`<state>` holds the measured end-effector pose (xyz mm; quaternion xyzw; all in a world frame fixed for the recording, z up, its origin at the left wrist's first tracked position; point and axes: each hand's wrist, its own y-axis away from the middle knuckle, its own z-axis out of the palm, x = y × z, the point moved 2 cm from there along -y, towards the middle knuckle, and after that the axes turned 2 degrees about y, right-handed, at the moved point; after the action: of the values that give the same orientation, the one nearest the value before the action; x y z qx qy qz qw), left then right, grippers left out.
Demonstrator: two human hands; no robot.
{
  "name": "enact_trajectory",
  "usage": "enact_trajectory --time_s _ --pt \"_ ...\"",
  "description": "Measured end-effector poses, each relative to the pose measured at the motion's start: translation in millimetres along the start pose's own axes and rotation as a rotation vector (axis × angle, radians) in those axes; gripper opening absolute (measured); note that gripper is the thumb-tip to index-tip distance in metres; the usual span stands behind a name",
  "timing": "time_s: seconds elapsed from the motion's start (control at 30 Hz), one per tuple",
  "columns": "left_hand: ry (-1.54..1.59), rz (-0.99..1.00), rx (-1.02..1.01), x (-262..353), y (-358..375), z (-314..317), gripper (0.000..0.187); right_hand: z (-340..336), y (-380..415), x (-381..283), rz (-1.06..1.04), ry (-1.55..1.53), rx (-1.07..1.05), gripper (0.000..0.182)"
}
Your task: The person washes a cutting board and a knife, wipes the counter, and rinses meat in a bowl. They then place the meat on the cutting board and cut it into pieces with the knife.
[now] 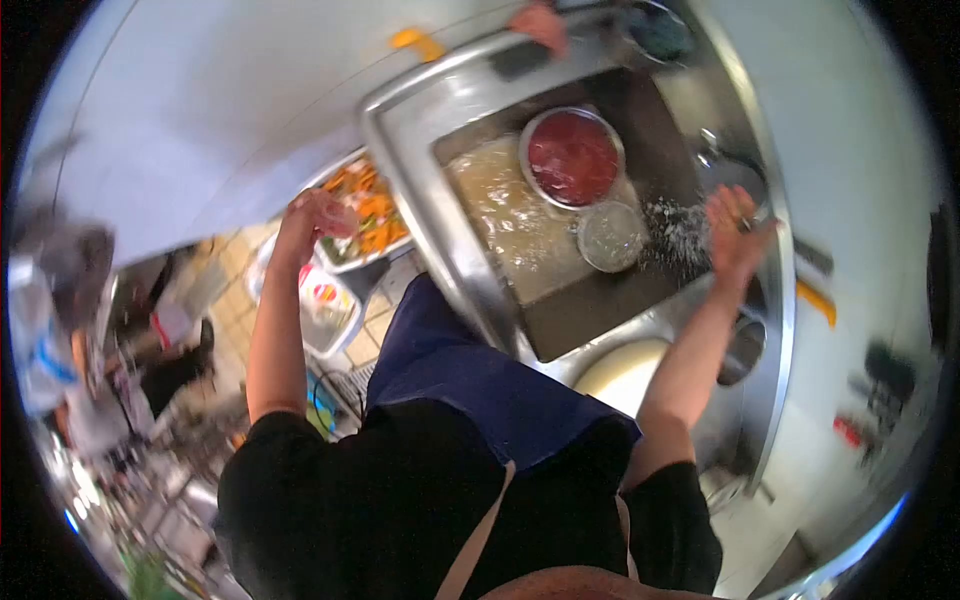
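My right hand [738,235] is at the right side of the sink, its fingers around what looks like a metal faucet spout [746,224]. Water [678,232] sprays leftward from beside it into the metal sink [425,180]. In the basin stand a round metal bowl of red contents [573,158] and a smaller round container [611,237], with cloudy water [510,220] around them. My left hand [322,214] hangs over the edge of a tray of vegetable scraps [365,205], left of the sink. It is closed, with something pinkish and glossy at the fingers, too blurred to name.
A white tub [330,310] stands below the scraps tray. A large pale round vessel [622,375] sits at the sink's near right. A yellow object [417,43] and a pinkish cloth-like item [540,25] lie behind the sink. Another person [110,400] is at far left.
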<state>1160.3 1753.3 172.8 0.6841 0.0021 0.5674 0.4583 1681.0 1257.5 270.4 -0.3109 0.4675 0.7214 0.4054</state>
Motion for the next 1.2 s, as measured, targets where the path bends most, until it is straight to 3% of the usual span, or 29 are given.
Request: enact_trajectory --time_s 0.03,0.07,0.1,0.2,0.27,0.37,0.43,0.5,0.57,0.6,0.63,0.7,0.73,0.8,0.83,0.9,1.0,1.1,1.17,1.2 --pt "0.017 -0.001 0.069 -15.0 7.9 -34.0 0.02 -0.5 -6.9 -8.7 0.009 0.133 -0.069 0.082" --pt "0.01 -0.084 0.207 -33.9 17.0 -66.3 0.021 -9.5 -24.5 -7.3 -0.035 0.327 -0.188 0.074" --pt "0.004 -0.169 0.33 -49.2 26.2 -91.7 0.022 -0.2 -30.3 -5.2 -0.051 0.467 -0.168 0.059" --pt "0.102 -0.286 0.527 -81.6 53.3 -143.2 0.021 60.9 -31.3 12.8 -0.032 0.319 -0.208 0.051" --pt "0.069 -0.336 0.599 -110.8 59.4 -182.6 0.021 94.2 -18.0 20.1 -0.065 0.079 -0.093 0.052" --pt "0.096 -0.399 0.65 -155.7 58.1 -232.4 0.02 95.9 -15.4 36.3 -0.092 0.136 -0.129 0.058" --pt "-0.24 -0.367 0.85 -170.3 61.3 -245.0 0.032 69.4 -26.3 64.3 -0.072 0.126 -0.122 0.058" --pt "-1.011 -0.372 0.711 -204.6 58.4 -293.0 0.046 27.9 -30.8 92.1 0.044 0.339 -0.078 0.046" --pt "-1.128 -0.309 0.675 -218.5 56.2 -306.6 0.042 -20.7 -24.1 109.9 0.038 0.419 -0.194 0.031" --pt "-0.991 -0.228 0.592 -248.9 39.2 -340.0 0.054 -25.8 2.1 108.9 -0.007 0.46 -0.142 0.027" --pt "-1.016 -0.323 0.933 -234.2 44.8 -318.7 0.057 -29.5 32.9 115.4 -0.048 0.496 -0.082 0.023" --pt "-0.942 -0.196 0.994 -187.3 46.3 -274.1 0.073 -69.7 63.8 128.5 -0.108 0.648 -0.033 0.019" --pt "-0.941 0.166 1.002 -189.2 25.4 -278.6 0.081 -83.3 83.1 134.0 -0.137 0.705 -0.008 0.016" --pt "-0.821 0.424 1.011 -125.5 6.2 -198.1 0.073 -112.4 118.0 153.7 -0.231 0.825 0.078 0.014" --pt "-0.804 0.557 0.92 -98.5 -5.3 -156.3 0.07 -123.9 135.7 164.5 -0.286 0.889 0.137 0.013" --pt "-0.639 0.807 0.67 -44.7 -22.0 -58.7 0.062 -103.2 184.3 158.7 -0.155 1.023 0.301 0.015" --pt "-0.486 0.843 0.183 11.5 -36.8 88.6 0.049 -87.9 233.2 157.9 -0.343 1.205 0.446 0.019" --pt "-0.443 0.821 -0.332 27.9 -49.4 210.2 0.043 -82.6 262.5 165.8 -0.317 0.921 0.536 0.016" --pt "-0.557 0.822 -0.535 22.4 -57.0 278.2 0.045 -81.5 271.8 179.5 -0.393 0.906 0.548 0.016" --pt "-0.596 0.707 -0.605 15.6 -62.0 309.9 0.045 -81.6 277.0 188.0 -0.471 0.926 0.522 0.017"
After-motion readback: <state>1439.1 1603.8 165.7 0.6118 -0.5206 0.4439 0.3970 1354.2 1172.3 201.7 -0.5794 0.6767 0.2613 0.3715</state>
